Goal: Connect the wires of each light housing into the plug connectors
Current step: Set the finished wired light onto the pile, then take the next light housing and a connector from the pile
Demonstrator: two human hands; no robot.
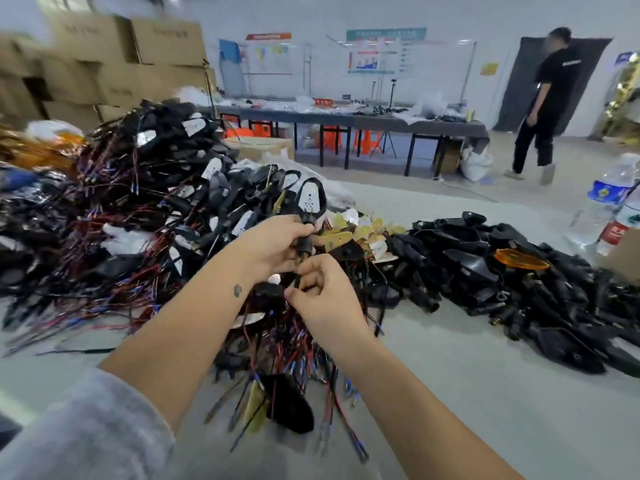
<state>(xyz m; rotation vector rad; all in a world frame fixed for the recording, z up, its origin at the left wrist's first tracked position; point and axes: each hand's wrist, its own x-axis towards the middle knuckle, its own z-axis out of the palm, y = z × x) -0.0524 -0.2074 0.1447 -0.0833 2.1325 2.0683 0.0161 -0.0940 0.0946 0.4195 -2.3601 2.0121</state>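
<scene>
Left hand [273, 242] is wrapped around the stem of one light housing [311, 199], held upright above the table [467, 393], white reflector face toward the camera. Threaded stud pokes out below the fist. Right hand [323, 299] sits just under it, thumb and fingertips pressed together on a thin dark lead [296, 279] coming off the stud; what's at the pinch is too small and blurred to say if it's wire or plug connector. Rest of the lead is lost behind the hand.

Wired housings heap [138, 202] on the left is motion-smeared, individual pieces hard to separate. Bare black shells [502, 282] on the right run off frame. Water bottle [604, 199] is cut by the right edge.
</scene>
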